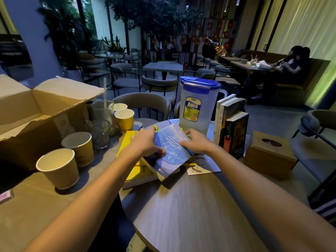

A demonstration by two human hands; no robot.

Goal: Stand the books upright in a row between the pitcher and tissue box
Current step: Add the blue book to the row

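Observation:
A blue book lies tilted on top of a stack of flat books, above a yellow book. My left hand grips its left edge and my right hand grips its right edge. Behind stands the clear pitcher with a blue lid. Three books stand upright to its right, between it and the wooden tissue box. A thin booklet lies flat under the stack's right side.
An open cardboard box fills the left side. Several paper cups and glasses stand between it and the books. Chairs ring the round table. People sit at far tables.

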